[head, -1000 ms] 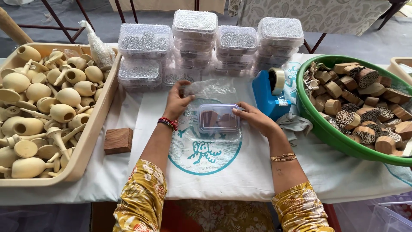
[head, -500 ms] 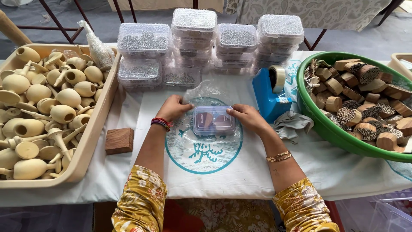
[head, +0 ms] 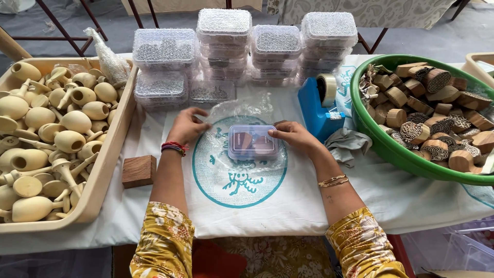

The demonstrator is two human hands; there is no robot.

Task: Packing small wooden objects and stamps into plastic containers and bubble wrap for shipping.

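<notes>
A small clear plastic box [head: 252, 142] with brown pieces inside lies on a sheet of clear bubble wrap [head: 242, 109], over a teal round print on the white cloth [head: 242, 206]. My right hand [head: 294, 135] grips the box's right edge. My left hand [head: 188, 126] is to the left of the box, its fingertips pinching the wrap's left edge. Both arms wear yellow flowered sleeves and bangles.
A beige tray [head: 105, 170] of pale wooden turned pieces stands at the left, with a brown wooden block [head: 139, 171] beside it. Stacks of bubble-wrapped boxes [head: 225, 31] stand behind. A blue tape dispenser [head: 315, 114] and a green basin [head: 383, 150] of carved wooden blocks are at the right.
The box has come down from the far side to the middle of the print. My left hand has left the box and moved left to the wrap's edge.
</notes>
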